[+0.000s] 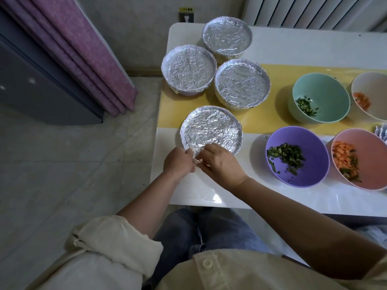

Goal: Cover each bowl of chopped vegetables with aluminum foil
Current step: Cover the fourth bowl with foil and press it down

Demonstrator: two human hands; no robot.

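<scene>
A bowl topped with crumpled aluminum foil stands near the table's front left. My left hand and my right hand both pinch the foil's loose edge at the bowl's near rim. Three more foil-covered bowls sit behind it: one at the far back, one at the left and one at the right. To the right stand uncovered bowls: a purple bowl with chopped greens, a pink bowl with carrot and greens, a mint bowl with greens, and a white bowl with carrot.
The white table carries a yellow runner. A bit of foil sheet shows at the right edge. A purple curtain and a grey cabinet stand to the left, across the floor. A radiator is behind the table.
</scene>
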